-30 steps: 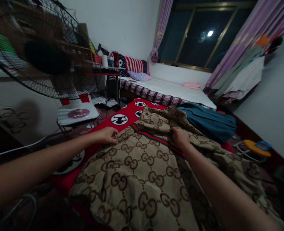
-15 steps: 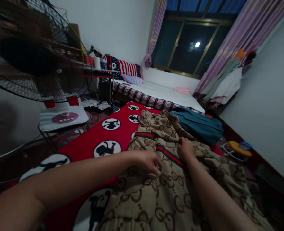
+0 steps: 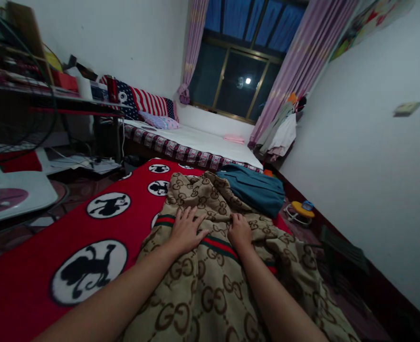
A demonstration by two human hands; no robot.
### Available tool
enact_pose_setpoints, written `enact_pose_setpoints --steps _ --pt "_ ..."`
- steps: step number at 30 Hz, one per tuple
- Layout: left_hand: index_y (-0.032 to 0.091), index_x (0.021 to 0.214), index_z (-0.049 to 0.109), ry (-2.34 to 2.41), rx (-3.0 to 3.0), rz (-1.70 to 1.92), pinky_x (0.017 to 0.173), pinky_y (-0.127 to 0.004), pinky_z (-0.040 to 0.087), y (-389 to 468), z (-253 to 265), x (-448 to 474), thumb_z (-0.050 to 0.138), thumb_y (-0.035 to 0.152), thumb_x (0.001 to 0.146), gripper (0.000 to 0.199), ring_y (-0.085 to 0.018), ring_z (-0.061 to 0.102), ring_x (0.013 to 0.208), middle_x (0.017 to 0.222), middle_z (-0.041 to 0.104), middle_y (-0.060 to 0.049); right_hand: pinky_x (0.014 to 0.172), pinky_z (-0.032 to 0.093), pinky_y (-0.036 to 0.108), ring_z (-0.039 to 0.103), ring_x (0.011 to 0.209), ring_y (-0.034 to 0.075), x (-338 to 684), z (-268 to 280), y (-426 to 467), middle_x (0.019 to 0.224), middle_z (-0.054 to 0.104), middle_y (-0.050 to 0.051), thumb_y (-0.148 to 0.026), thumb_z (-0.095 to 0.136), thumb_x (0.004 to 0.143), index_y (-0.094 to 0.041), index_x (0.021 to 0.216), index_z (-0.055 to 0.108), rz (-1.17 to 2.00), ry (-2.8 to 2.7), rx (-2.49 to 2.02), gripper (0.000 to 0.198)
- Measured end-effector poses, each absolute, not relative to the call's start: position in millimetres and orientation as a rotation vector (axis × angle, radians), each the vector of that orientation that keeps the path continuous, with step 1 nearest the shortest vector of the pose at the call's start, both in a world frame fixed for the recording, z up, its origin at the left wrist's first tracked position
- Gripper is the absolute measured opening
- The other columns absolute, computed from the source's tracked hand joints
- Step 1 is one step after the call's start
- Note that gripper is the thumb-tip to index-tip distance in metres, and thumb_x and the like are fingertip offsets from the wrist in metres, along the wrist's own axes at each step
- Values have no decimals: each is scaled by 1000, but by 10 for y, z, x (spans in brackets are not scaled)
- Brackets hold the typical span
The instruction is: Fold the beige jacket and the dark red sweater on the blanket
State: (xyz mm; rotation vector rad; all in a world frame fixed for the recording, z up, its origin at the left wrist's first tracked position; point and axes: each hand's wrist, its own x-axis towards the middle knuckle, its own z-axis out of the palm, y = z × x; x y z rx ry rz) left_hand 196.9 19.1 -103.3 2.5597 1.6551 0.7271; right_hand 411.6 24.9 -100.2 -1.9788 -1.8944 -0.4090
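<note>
A beige garment (image 3: 210,270) with a brown letter pattern and a green-red striped band lies spread out, its fabric wrinkled, on a red blanket (image 3: 138,223) printed with white circles and black figures. My left hand (image 3: 186,230) rests flat on the garment at the band, fingers spread. Just right of it, my right hand (image 3: 240,231) has its fingers curled, pinching the cloth above the stripe. Beyond the garment lies a folded teal cloth (image 3: 254,187).
A fan base (image 3: 14,194) stands at the left, near a cluttered desk (image 3: 85,102). Behind is a bed with a white sheet (image 3: 195,140). At the right are a small yellow-topped stool (image 3: 301,209) and hanging clothes (image 3: 283,130) by the curtain.
My left hand has moved forward up the garment and spread flat near the striped band. My right hand stays on the cloth. The view has turned right.
</note>
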Motion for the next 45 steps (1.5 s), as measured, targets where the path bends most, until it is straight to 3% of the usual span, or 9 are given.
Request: enact_pose_setpoints --steps 9,17,22,28,33,37,40,43,45 --pt "32 136 52 1652 2556 735 114 -53 19 195 -1009 1948 48 57 88 54 -31 33 139 150 41 -9 94 35 28 50 106 21 4131 -981 243 111 60 9 -11 47 81 -16 114 60 -347 -1851 -1959 36" --pt "29 134 55 1642 2557 740 114 -54 20 164 -967 1945 49 54 88 53 -32 34 138 148 43 -10 89 37 31 52 102 25 3979 -792 101 102 61 9 -32 51 85 -18 100 60 -364 -1985 -1979 22" --pt "29 134 55 1651 2565 737 114 -54 19 177 -984 1951 49 51 88 51 -32 34 138 148 43 -10 86 42 28 59 97 20 4372 -439 172 105 65 6 -43 43 91 -21 102 64 39 -2031 -1859 32" --pt "29 135 54 1677 2577 723 114 -54 19 172 -983 1968 50 48 88 50 -32 35 137 147 44 -9 100 36 38 45 124 29 5233 -219 402 133 51 20 -17 50 80 -9 128 51 -515 -1261 -2167 49" --pt "30 135 54 1689 2580 707 114 -54 20 179 -988 1967 50 47 88 50 -31 35 137 148 43 -9 108 23 53 21 142 31 5494 -474 548 156 28 11 -9 48 81 -24 140 45 -848 -1813 -2201 61" --pt "31 135 54 1690 2591 709 114 -53 20 179 -1001 1962 50 46 88 50 -31 35 138 149 42 -8 104 30 55 30 140 30 5460 -452 834 153 36 9 -28 41 94 -28 143 42 -727 -1902 -2265 49" --pt "30 136 53 1696 2594 706 114 -53 20 173 -1006 1963 50 45 88 50 -31 35 138 149 42 -8 103 32 54 34 137 33 5322 -310 1077 150 39 13 -38 46 93 -25 143 42 -748 -1851 -2262 52" --pt "31 135 54 1701 2588 721 114 -53 20 174 -1012 1964 51 44 88 50 -31 35 138 149 42 -7 106 30 50 32 137 31 5098 -201 1272 154 32 14 -28 61 84 -26 150 29 -823 -2096 -2035 73" --pt "32 135 54 1692 2587 732 114 -54 20 178 -1018 1964 52 44 87 50 -31 35 138 149 43 -7 101 37 40 38 133 27 4946 -145 1387 153 35 9 -20 60 82 -34 148 32 -738 -2267 -1888 72"
